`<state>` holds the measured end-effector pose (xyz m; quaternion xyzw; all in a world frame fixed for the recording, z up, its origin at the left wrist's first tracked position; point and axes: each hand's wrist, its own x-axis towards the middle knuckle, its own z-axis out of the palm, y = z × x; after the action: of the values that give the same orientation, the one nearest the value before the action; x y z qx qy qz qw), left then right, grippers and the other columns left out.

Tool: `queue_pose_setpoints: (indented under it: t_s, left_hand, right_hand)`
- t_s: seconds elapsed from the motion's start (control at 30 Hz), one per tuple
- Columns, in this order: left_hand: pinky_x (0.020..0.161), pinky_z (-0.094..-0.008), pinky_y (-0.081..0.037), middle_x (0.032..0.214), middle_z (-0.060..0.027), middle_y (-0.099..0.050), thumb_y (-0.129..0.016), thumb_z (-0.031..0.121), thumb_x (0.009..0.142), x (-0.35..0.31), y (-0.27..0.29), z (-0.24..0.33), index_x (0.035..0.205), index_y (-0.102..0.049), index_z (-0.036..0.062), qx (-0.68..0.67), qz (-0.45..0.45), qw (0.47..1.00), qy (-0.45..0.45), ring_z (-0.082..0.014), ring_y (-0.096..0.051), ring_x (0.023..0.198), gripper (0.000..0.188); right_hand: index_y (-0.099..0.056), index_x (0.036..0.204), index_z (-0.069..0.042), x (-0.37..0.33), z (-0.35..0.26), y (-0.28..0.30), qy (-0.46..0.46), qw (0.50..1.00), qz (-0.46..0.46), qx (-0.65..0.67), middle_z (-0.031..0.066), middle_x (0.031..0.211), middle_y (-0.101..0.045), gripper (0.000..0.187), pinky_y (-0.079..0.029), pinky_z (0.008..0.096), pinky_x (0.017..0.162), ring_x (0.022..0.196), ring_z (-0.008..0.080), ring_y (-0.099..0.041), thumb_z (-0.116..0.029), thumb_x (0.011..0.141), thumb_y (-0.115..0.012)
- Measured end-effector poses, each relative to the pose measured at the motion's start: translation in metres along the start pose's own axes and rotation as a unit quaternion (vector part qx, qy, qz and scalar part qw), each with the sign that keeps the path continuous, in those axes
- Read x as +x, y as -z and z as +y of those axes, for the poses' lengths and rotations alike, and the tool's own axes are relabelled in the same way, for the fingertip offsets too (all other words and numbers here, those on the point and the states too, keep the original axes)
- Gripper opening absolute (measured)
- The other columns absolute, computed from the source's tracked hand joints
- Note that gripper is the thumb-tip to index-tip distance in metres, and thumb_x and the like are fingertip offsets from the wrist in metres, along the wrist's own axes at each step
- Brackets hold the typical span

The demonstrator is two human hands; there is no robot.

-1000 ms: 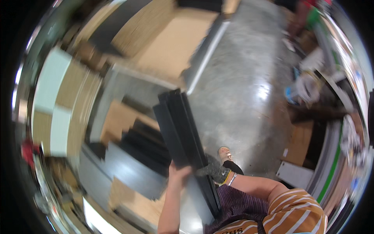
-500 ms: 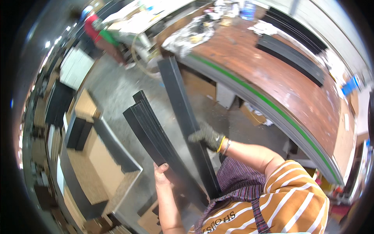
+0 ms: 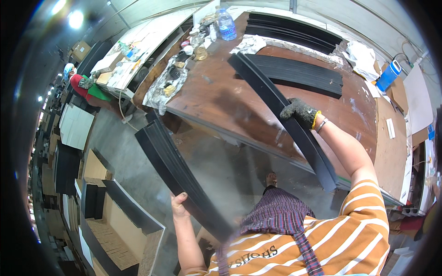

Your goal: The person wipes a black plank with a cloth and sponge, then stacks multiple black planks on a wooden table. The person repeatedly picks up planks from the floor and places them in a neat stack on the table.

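My bare left hand point(image 3: 180, 205) is closed round a bundle of long black strips point(image 3: 172, 158), held slanting against my body over the floor. Its thumb rests on top; the other fingers are hidden underneath. In a dark glove with a yellow cuff, my right hand point(image 3: 298, 114) grips one long black strip point(image 3: 267, 92) near its middle. That strip slants above the front of the brown worktable point(image 3: 207, 96). Its far end overlaps, in view, the left end of a stack of black strips point(image 3: 299, 76) lying on the table; whether they touch I cannot tell.
Behind lies another black stack point(image 3: 290, 34). A water bottle point(image 3: 226, 25), a glass jar point(image 3: 199, 48) and stained cloths point(image 3: 165, 85) occupy the table's far left, a blue jug point(image 3: 389, 76) its right. An open carton point(image 3: 156, 239) stands on the floor left. Someone point(image 3: 87, 89) works farther off.
I have turned toward the worktable. My right hand has carried its strip away from the bundle, right and up over the table edge. The left hand still holds its bundle.
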<state>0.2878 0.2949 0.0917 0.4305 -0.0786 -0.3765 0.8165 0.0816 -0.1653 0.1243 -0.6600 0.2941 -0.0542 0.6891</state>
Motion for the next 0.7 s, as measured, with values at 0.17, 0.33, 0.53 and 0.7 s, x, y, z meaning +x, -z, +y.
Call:
queue_pose_setpoints:
  t_s: [0.17, 0.33, 0.53, 0.7]
  left_hand:
    - [0.082, -0.0419, -0.06, 0.113, -0.0159, -0.063, -0.067, 0.004, 0.068, 0.035, -0.042, -0.016, 0.134, -0.048, -0.0015, 0.023, 0.016, 0.999, -0.046, -0.0307, -0.067, 0.096, 0.069]
    - [0.083, -0.0471, -0.06, 0.118, -0.0168, -0.062, -0.066, 0.007, 0.071, 0.062, -0.068, -0.023, 0.138, -0.044, 0.0004, 0.036, 0.021, 0.997, -0.066, -0.0339, -0.067, 0.1, 0.071]
    - [0.087, -0.047, -0.059, 0.122, -0.0177, -0.06, -0.067, 0.006, 0.07, 0.095, -0.103, -0.034, 0.138, -0.043, 0.0, 0.074, 0.028, 0.995, -0.058, -0.034, -0.065, 0.105, 0.073]
    - [0.085, -0.0449, -0.06, 0.117, -0.0185, -0.062, -0.068, 0.008, 0.069, 0.129, -0.135, -0.043, 0.137, -0.042, -0.0025, 0.093, 0.017, 0.995, -0.044, -0.0338, -0.067, 0.1, 0.074]
  right_hand:
    - [-0.066, 0.106, -0.002, 0.028, 0.002, 0.067, -0.045, 0.894, 0.141, -0.424, 0.021, 0.096, -0.07, 0.061, -0.053, 0.0406, 0.08, 0.088, 0.0341, -0.069, -0.036, 0.058, -0.081]
    - [-0.061, 0.114, -0.003, 0.063, 0.01, 0.093, -0.064, 0.82, 0.147, -0.549, 0.0237, 0.104, -0.069, 0.07, -0.053, 0.0431, 0.087, 0.1, 0.0384, -0.067, -0.034, 0.055, -0.083]
    - [-0.059, 0.111, 0.0, 0.081, 0.024, 0.111, 0.001, 0.815, 0.132, -0.564, 0.0239, 0.102, -0.068, 0.065, -0.053, 0.0451, 0.085, 0.098, 0.0388, -0.067, -0.028, 0.057, -0.081]
    - [-0.059, 0.108, -0.001, 0.075, 0.029, 0.109, 0.038, 0.824, 0.104, -0.556, 0.0228, 0.103, -0.068, 0.067, -0.053, 0.0455, 0.087, 0.1, 0.0392, -0.066, -0.034, 0.056, -0.085]
